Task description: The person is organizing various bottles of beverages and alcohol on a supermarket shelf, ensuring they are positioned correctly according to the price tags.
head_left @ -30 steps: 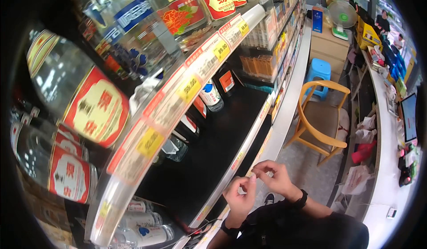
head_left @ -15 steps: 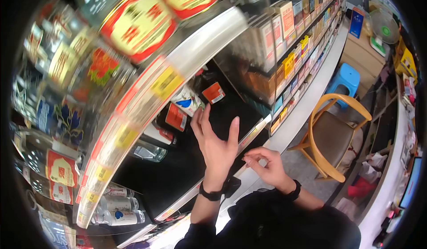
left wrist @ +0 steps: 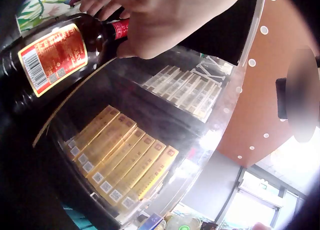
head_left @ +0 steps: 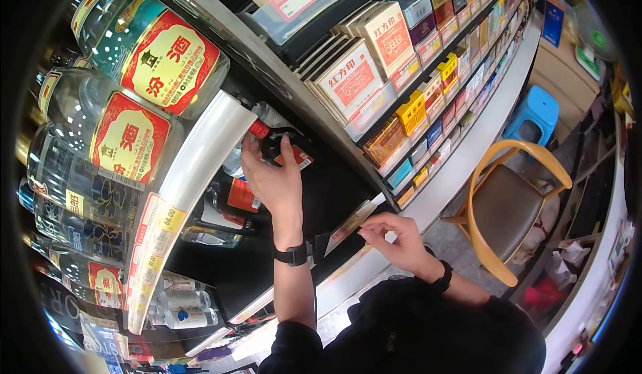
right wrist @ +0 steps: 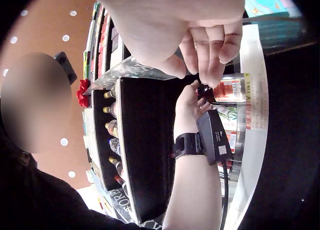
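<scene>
My left hand [head_left: 274, 185] reaches under the upper shelf and grips the neck of a dark bottle between thumb and fingers; its red cap [head_left: 259, 129] shows above them. In the left wrist view the bottle's red and yellow label [left wrist: 54, 59] lies clear of the left hand [left wrist: 170, 22], whose thumb is at the red neck band [left wrist: 121, 28]. My right hand [head_left: 399, 243] hovers by the lower shelf's front edge, fingers loosely bent and holding nothing. The right wrist view has the right hand [right wrist: 175, 27] near, with the left hand [right wrist: 189, 109] at the bottle beyond.
Large clear bottles [head_left: 170, 63] with red and yellow labels stand on the upper shelf. More bottles [head_left: 244, 193] lie left of my left hand. Boxed packs [head_left: 384, 36] fill a rack ahead. A wooden chair [head_left: 508, 207] and a blue stool [head_left: 535, 116] stand at right.
My left hand has left its place beside the right one, reached forward onto the lower shelf and taken hold of the dark bottle's neck. The head view has turned; my right hand stays loosely bent.
</scene>
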The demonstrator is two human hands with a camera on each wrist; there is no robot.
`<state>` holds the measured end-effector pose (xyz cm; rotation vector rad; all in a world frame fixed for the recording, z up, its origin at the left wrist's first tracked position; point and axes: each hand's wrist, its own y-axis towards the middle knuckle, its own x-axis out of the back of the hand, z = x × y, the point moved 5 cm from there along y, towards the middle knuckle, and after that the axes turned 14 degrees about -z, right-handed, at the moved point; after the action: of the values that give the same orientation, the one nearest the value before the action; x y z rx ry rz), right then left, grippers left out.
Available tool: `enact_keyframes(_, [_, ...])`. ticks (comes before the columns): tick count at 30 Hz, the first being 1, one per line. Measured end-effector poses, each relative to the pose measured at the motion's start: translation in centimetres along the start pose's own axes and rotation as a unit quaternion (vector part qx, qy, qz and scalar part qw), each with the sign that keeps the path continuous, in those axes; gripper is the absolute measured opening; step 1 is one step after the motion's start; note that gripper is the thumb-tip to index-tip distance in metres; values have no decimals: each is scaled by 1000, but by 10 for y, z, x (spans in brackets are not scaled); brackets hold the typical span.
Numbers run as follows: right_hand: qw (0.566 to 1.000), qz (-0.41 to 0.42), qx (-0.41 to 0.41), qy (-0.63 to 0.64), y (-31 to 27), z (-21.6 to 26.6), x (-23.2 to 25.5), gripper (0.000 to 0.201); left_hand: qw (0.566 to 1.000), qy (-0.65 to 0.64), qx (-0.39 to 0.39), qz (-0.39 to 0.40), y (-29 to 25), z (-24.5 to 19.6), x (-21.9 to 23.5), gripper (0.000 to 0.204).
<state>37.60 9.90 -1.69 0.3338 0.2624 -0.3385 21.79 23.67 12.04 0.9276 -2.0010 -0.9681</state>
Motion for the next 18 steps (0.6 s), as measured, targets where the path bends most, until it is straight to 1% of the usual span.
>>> enact_keyframes(1, [1000, 2, -1, 0, 0, 0, 0, 15, 1000, 10, -20, -11, 1, 0, -1, 62])
enact_keyframes(2, [1000, 4, -5, 3, -2, 0, -1, 15, 1000, 11, -19, -12, 3, 2, -1, 62])
enact_keyframes(4, [1000, 14, -6, 4, -3, -1, -1, 15, 996, 79, -36, 4, 5, 4, -1, 70])
enact_keyframes(5, [1000, 18, -3, 5, -5, -2, -2, 15, 996, 81, -32, 1, 5, 4, 1, 70])
enact_keyframes(7, [1000, 28, -1, 4, -7, -1, -3, 15, 995, 89, -35, 5, 6, -1, 3, 55])
enact_keyframes(8, [999, 35, 3, -2, -9, 0, -3, 15, 995, 92, -28, 2, 6, -2, 5, 55])
enact_keyframes(10, [999, 49, 6, -10, -12, 3, -4, 15, 984, 158, -78, 20, 4, -8, 7, 49])
enact_keyframes(13, [998, 69, -3, -7, -13, 5, -10, 15, 988, 132, -72, 29, 8, -13, 11, 43])
enact_keyframes(14, [998, 60, 4, -4, -13, 6, -9, 15, 990, 117, -69, 42, 8, -14, 8, 42])
enact_keyframes(16, [999, 52, 13, -1, -13, 6, -6, 14, 992, 100, -68, 27, 3, -14, 8, 41])
enact_keyframes(18, [998, 62, -13, -19, -16, 3, -3, 15, 999, 33, -19, 31, -5, -10, 7, 41])
